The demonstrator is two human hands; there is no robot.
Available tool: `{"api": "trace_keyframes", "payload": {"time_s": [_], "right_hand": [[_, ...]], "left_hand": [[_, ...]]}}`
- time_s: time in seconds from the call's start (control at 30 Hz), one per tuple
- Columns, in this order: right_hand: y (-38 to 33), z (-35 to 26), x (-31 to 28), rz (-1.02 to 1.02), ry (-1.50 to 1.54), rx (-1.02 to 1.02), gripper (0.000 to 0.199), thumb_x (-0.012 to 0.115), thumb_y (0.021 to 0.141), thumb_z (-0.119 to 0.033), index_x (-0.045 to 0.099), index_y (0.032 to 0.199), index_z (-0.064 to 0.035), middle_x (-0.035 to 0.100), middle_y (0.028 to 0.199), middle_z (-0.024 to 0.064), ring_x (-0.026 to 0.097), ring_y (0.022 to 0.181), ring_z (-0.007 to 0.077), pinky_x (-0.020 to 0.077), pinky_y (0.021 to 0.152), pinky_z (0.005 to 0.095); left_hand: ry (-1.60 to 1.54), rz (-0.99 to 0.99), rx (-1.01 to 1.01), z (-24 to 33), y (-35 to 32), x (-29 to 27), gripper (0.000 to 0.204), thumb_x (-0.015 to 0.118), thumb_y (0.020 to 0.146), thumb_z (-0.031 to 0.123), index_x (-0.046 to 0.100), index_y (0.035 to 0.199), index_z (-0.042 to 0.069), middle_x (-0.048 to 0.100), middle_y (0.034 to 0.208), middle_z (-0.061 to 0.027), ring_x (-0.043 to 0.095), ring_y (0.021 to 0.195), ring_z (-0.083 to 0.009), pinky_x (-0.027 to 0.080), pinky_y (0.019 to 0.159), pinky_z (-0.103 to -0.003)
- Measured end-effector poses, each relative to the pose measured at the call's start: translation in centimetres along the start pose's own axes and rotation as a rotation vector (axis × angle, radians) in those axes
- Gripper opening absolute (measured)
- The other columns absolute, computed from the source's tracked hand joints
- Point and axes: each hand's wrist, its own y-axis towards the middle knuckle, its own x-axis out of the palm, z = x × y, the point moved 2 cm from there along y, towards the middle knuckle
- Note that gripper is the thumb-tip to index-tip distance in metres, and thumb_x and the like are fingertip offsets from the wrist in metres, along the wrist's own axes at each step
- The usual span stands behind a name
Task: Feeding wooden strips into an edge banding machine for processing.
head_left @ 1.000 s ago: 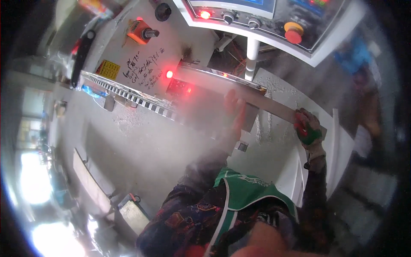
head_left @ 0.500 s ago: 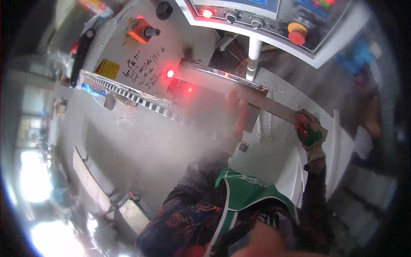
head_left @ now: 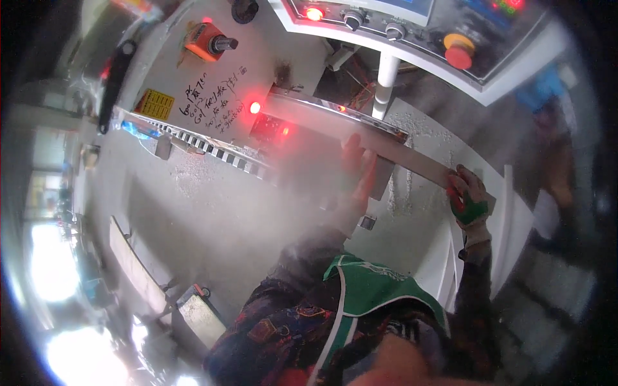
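Note:
A long, narrow, flat light-grey strip (head_left: 415, 160) runs from the red-lit machine part at the upper middle down to the right. Close to its right end, my right hand (head_left: 468, 199), in a pale glove with red and green patches, is closed round it. My left hand (head_left: 359, 168) rests against the strip nearer the machine, its fingers stretched out. Whitish haze blurs the left hand, so its exact contact with the strip is hard to make out. The strip's far end is partly lost in haze and red glare.
Above stands a control panel (head_left: 412, 40) with knobs, a red light and a red mushroom button (head_left: 458, 55). An orange device (head_left: 204, 42) sits on the pale machine top, which has handwriting and a yellow label (head_left: 154, 105). A white post (head_left: 386, 83) rises behind the strip.
The whole view has shifted slightly, with the control panel a little lower and further right. Both hands keep nearly the same places on the strip.

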Motion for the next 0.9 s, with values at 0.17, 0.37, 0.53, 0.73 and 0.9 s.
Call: {"api": "trace_keyframes", "payload": {"time_s": [0.17, 0.37, 0.53, 0.73, 0.9], "right_hand": [[-0.1, 0.6, 0.5, 0.034, 0.021, -0.044, 0.044, 0.075, 0.088, -0.018, 0.065, 0.131, -0.0204, 0.059, 0.142, 0.0126, 0.059, 0.125, 0.0374, 0.0477, 0.104, 0.0514], [0.2, 0.4, 0.7, 0.007, 0.007, -0.036, 0.038, 0.075, 0.089, -0.018, 0.068, 0.126, -0.0187, 0.059, 0.143, 0.0131, 0.06, 0.124, 0.0378, 0.0478, 0.104, 0.0499], [1.0, -0.4, 0.9, 0.028, 0.012, -0.036, 0.038, 0.076, 0.088, -0.019, 0.068, 0.125, -0.0198, 0.06, 0.14, 0.0131, 0.06, 0.122, 0.0382, 0.049, 0.103, 0.0502], [1.8, -1.2, 0.8, -0.039, -0.009, -0.017, 0.037, 0.074, 0.089, -0.022, 0.067, 0.126, -0.0214, 0.06, 0.139, 0.0137, 0.06, 0.122, 0.0382, 0.0489, 0.103, 0.0504], [1.8, -1.1, 1.2, 0.004, -0.022, -0.042, 0.032, 0.074, 0.089, -0.022, 0.068, 0.121, -0.0195, 0.062, 0.137, 0.0132, 0.062, 0.118, 0.0387, 0.0511, 0.1, 0.0512]], "left_hand": [[-0.126, 0.004, 0.036, -0.5, 0.3, 0.4, 0.062, 0.072, 0.1, 0.019, 0.043, 0.154, 0.008, 0.059, 0.127, -0.0035, 0.057, 0.115, -0.0122, 0.047, 0.1, -0.029], [-0.138, 0.053, 0.003, -0.7, 0.5, 0.2, 0.062, 0.072, 0.1, 0.018, 0.042, 0.154, 0.008, 0.058, 0.138, -0.0078, 0.054, 0.128, -0.0179, 0.043, 0.11, -0.033], [-0.019, 0.083, -0.066, 1.6, 0.5, 0.1, 0.062, 0.072, 0.1, 0.027, 0.044, 0.153, 0.009, 0.059, 0.124, -0.0012, 0.057, 0.107, -0.0103, 0.049, 0.089, -0.027], [-0.113, 0.053, -0.03, 0.5, 1.0, -1.4, 0.064, 0.072, 0.1, 0.029, 0.042, 0.154, 0.011, 0.056, 0.112, 0.0037, 0.051, 0.083, -0.0051, 0.044, 0.067, -0.024], [-0.065, 0.046, -0.015, 0.8, 1.0, -0.8, 0.065, 0.072, 0.1, 0.028, 0.042, 0.154, 0.01, 0.057, 0.113, 0.0026, 0.054, 0.086, -0.0056, 0.045, 0.068, -0.024]]}}
